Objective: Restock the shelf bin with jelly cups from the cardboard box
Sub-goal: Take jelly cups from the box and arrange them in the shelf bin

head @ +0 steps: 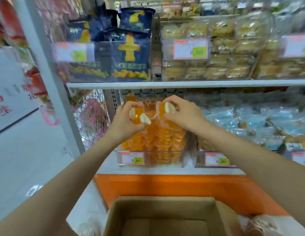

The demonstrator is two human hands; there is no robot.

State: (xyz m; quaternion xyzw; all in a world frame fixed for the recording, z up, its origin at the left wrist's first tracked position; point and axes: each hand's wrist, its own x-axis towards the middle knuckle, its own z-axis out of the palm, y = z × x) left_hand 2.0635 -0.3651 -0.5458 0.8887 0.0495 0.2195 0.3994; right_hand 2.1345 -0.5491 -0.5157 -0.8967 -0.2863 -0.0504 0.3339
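My left hand (125, 121) grips an orange jelly cup (137, 114) with pale fruit pieces inside. My right hand (183, 111) grips a second orange jelly cup (163, 110). Both hands are raised side by side over the clear shelf bin (131, 151), which holds a stack of several orange jelly cups (162, 138). The open cardboard box (167, 217) stands below at the bottom of the view; the part of its inside that shows is bare cardboard.
A white shelf board (182, 83) runs just above the bin. Dark blue snack bags (129, 53) and packed pastries (213, 53) sit above it. Pale blue packets (242, 120) fill the bin to the right. A white upright post (46, 65) stands at the left.
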